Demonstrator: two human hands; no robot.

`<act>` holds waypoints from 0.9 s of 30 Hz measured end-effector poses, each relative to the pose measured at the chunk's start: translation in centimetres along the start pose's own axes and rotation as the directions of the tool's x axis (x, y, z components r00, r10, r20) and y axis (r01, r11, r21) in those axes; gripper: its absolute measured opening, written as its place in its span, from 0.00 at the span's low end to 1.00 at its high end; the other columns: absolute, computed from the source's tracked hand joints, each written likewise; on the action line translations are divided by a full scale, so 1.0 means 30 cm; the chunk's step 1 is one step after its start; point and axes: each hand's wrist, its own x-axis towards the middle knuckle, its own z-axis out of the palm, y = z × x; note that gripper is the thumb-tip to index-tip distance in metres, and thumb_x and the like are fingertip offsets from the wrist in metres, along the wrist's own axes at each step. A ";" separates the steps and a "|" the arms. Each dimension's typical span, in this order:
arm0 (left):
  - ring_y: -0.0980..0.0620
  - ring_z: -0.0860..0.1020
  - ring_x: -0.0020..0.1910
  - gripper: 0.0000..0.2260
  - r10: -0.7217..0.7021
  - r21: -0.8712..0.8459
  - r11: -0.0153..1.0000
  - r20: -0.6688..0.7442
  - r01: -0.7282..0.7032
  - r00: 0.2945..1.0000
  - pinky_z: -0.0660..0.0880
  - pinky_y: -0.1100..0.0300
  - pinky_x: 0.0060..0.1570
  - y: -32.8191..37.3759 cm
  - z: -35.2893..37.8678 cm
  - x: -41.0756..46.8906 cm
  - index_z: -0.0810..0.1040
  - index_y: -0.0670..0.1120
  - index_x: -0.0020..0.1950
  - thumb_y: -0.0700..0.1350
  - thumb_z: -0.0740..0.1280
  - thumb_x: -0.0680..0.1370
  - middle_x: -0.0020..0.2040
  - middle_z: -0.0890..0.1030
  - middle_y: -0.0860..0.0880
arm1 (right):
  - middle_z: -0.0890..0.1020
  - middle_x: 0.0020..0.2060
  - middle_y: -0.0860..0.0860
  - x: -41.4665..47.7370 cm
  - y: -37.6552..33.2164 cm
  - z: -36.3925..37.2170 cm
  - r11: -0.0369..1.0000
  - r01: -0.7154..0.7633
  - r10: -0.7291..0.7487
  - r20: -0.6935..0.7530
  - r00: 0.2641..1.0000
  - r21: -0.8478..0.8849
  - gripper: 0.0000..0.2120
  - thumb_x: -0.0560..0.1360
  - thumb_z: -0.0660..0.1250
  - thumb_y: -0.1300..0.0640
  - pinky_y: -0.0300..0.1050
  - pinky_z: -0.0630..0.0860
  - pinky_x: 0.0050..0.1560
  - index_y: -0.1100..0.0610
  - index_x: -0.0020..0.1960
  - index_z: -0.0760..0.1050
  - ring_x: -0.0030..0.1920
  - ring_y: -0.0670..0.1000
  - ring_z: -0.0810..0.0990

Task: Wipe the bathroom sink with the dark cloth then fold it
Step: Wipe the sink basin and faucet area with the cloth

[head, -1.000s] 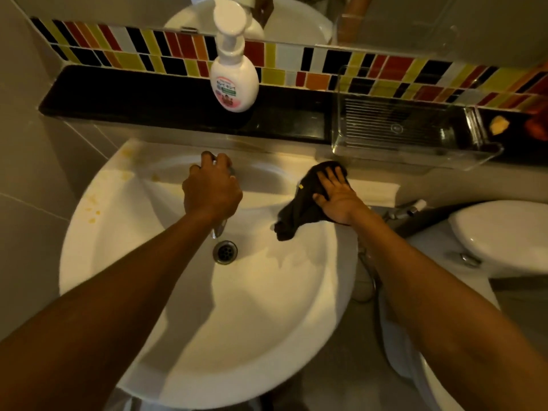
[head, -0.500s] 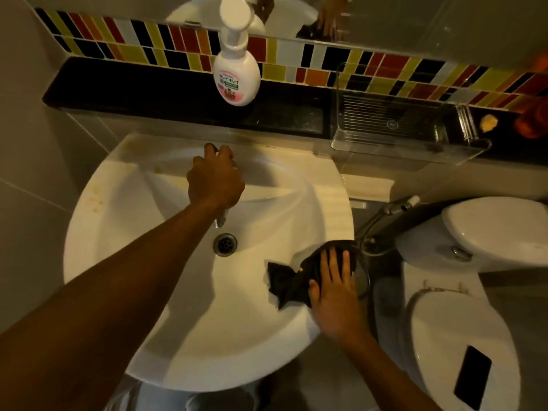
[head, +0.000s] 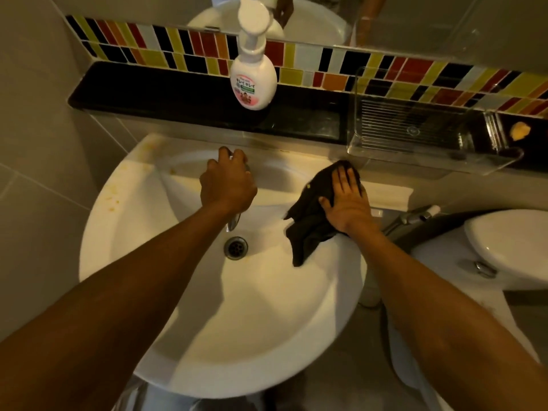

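A round white sink fills the middle of the view, with a metal drain at its centre. My right hand lies flat, fingers spread, pressing the dark cloth onto the sink's back right rim. One corner of the crumpled cloth hangs down into the basin. My left hand is closed around the chrome faucet, whose spout tip shows just below the wrist. Yellowish stains mark the left rim.
A white soap pump bottle stands on the black ledge behind the sink. A clear plastic tray sits on the ledge at right. The toilet tank and a spray hose are at the right.
My right hand slid the cloth from the back right rim down to the front right rim, then returned to the back right. My left hand stayed on the faucet.
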 end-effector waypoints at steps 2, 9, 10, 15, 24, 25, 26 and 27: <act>0.40 0.74 0.55 0.15 0.005 -0.007 1.000 0.007 -0.005 1.000 0.74 0.48 0.52 0.001 -0.002 -0.002 0.71 0.46 0.62 0.47 0.64 0.76 0.62 0.72 0.43 | 0.46 0.79 0.54 -0.113 0.008 0.043 0.998 -0.017 0.023 -0.079 0.997 0.066 0.34 0.79 0.55 0.47 0.58 0.47 0.77 0.55 0.78 0.42 0.78 0.55 0.41; 0.40 0.73 0.56 0.15 0.003 -0.033 0.999 0.018 -0.002 1.000 0.73 0.48 0.53 0.002 -0.011 -0.004 0.71 0.46 0.63 0.46 0.63 0.77 0.63 0.72 0.42 | 0.53 0.78 0.56 -0.543 0.051 0.240 0.962 -0.180 0.201 -0.087 0.976 0.204 0.29 0.80 0.54 0.50 0.58 0.52 0.75 0.56 0.78 0.48 0.77 0.59 0.48; 0.40 0.73 0.56 0.15 0.005 -0.038 0.999 0.019 -0.004 1.000 0.72 0.48 0.53 0.003 -0.013 -0.005 0.71 0.46 0.63 0.46 0.63 0.77 0.63 0.71 0.42 | 0.54 0.77 0.58 -0.523 0.045 0.237 0.972 -0.184 0.201 -0.112 0.973 0.148 0.29 0.80 0.53 0.50 0.58 0.51 0.76 0.58 0.77 0.49 0.77 0.61 0.48; 0.40 0.73 0.57 0.16 -0.002 -0.022 1.000 0.035 0.003 0.999 0.73 0.49 0.53 0.004 -0.018 -0.005 0.70 0.46 0.64 0.47 0.64 0.77 0.64 0.70 0.42 | 0.52 0.78 0.57 -0.233 -0.002 0.140 0.996 -0.046 0.033 -0.161 0.986 -0.081 0.29 0.81 0.47 0.47 0.60 0.44 0.76 0.58 0.78 0.46 0.78 0.57 0.45; 0.42 0.72 0.60 0.17 -0.021 -0.031 0.999 0.021 0.022 1.000 0.74 0.51 0.54 0.011 -0.011 -0.002 0.69 0.47 0.65 0.48 0.63 0.78 0.66 0.70 0.44 | 0.50 0.78 0.53 0.150 -0.068 0.042 0.863 0.357 -0.404 -0.064 0.912 -0.358 0.28 0.81 0.43 0.48 0.53 0.44 0.77 0.56 0.77 0.41 0.78 0.53 0.43; 0.42 0.72 0.60 0.17 -0.036 -0.034 0.999 0.019 0.037 0.999 0.74 0.50 0.54 0.013 -0.010 -0.004 0.69 0.47 0.65 0.48 0.63 0.78 0.66 0.69 0.44 | 0.51 0.78 0.54 0.154 -0.074 0.040 0.837 0.397 -0.445 -0.048 0.894 -0.376 0.27 0.81 0.44 0.48 0.53 0.44 0.77 0.55 0.76 0.41 0.78 0.53 0.44; 0.42 0.72 0.60 0.16 -0.043 -0.034 0.998 0.017 0.044 0.999 0.74 0.50 0.54 0.013 -0.009 -0.002 0.69 0.47 0.65 0.48 0.63 0.78 0.66 0.69 0.44 | 0.53 0.78 0.54 0.166 -0.093 0.039 0.807 0.444 -0.492 -0.027 0.870 -0.389 0.27 0.81 0.45 0.48 0.52 0.43 0.77 0.55 0.76 0.43 0.78 0.54 0.45; 0.42 0.72 0.59 0.16 -0.040 -0.033 0.999 0.017 0.041 0.999 0.75 0.51 0.53 0.014 -0.008 0.001 0.69 0.48 0.64 0.48 0.63 0.78 0.65 0.70 0.45 | 0.55 0.77 0.54 0.182 -0.127 0.039 0.774 0.499 -0.541 0.003 0.841 -0.390 0.27 0.81 0.48 0.48 0.52 0.42 0.76 0.55 0.76 0.45 0.77 0.53 0.45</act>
